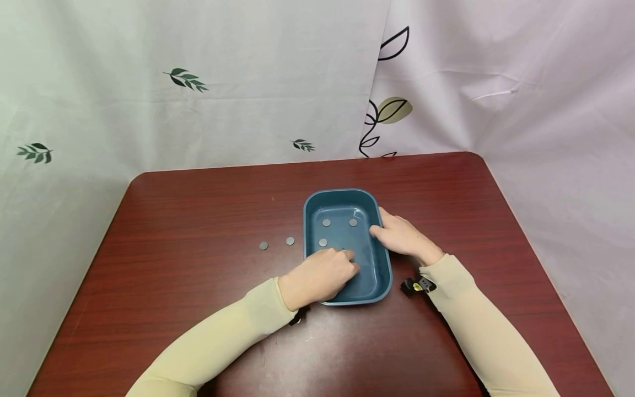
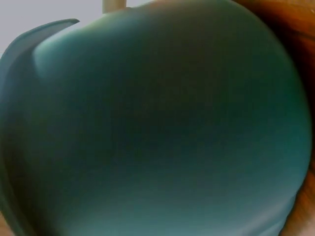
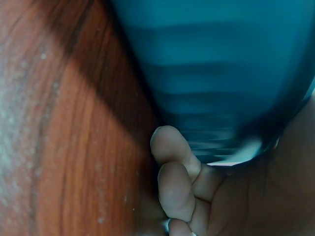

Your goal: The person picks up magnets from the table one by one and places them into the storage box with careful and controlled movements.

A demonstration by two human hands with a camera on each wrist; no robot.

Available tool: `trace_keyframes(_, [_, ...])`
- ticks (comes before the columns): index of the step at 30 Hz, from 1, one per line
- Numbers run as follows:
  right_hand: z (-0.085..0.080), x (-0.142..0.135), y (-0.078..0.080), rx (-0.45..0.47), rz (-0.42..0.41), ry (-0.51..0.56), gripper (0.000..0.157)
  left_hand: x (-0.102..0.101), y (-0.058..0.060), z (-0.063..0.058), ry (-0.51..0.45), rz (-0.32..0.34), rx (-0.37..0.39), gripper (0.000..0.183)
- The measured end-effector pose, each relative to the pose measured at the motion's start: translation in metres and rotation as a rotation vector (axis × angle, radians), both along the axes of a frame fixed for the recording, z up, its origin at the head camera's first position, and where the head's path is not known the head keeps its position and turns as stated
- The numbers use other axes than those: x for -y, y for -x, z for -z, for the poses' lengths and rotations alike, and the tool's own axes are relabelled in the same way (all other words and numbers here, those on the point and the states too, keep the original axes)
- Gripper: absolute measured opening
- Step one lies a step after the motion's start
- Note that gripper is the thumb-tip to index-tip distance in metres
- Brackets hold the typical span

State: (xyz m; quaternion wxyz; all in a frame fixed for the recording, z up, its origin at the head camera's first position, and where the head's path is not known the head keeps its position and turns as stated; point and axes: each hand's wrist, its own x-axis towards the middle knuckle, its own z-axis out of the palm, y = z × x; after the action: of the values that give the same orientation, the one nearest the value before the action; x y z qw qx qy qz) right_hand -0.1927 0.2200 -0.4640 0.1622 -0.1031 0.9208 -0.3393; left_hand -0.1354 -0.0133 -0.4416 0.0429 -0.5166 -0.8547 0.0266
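A rectangular blue plastic box (image 1: 364, 281) with rounded corners sits on the table. My right hand (image 1: 399, 234) holds its right wall, thumb over the rim and fingers outside; in the right wrist view, curled fingers (image 3: 174, 189) lie low beside the box's outer side (image 3: 211, 54). Over the near left rim reaches my left hand (image 1: 322, 273), its bent fingers down inside the box. Whether they pinch anything I cannot tell. Three silver coins lie on the box floor: one coin (image 1: 326, 223) far left, another coin (image 1: 353, 223) far right, a third coin (image 1: 323, 242) just beyond the left hand.
Left of the box, two more coins, a nearer-in coin (image 1: 290, 241) and an outer coin (image 1: 263, 246), lie on the reddish-brown wooden table (image 1: 198, 220). A white leaf-patterned curtain (image 1: 248, 82) hangs behind the table. The blue wall (image 2: 157, 123) fills most of the left wrist view.
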Motion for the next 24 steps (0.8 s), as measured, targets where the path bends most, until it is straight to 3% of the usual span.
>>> trace_keyframes(5, [0.0, 0.0, -0.001, -0.005, -0.001, 0.004, 0.062, 0.006, 0.001, -0.003, -0.005, -0.002, -0.008, 0.006])
trace_keyframes(17, [-0.001, 0.0, -0.001, 0.009, 0.01, -0.004, 0.062, 0.034, 0.005, -0.013, -0.227, 0.035, -0.01, 0.011])
trace_keyframes(24, [-0.002, 0.001, -0.001, 0.012, 0.021, -0.005, 0.063, 0.055, 0.008, -0.017, -0.306, 0.009, -0.016, 0.012])
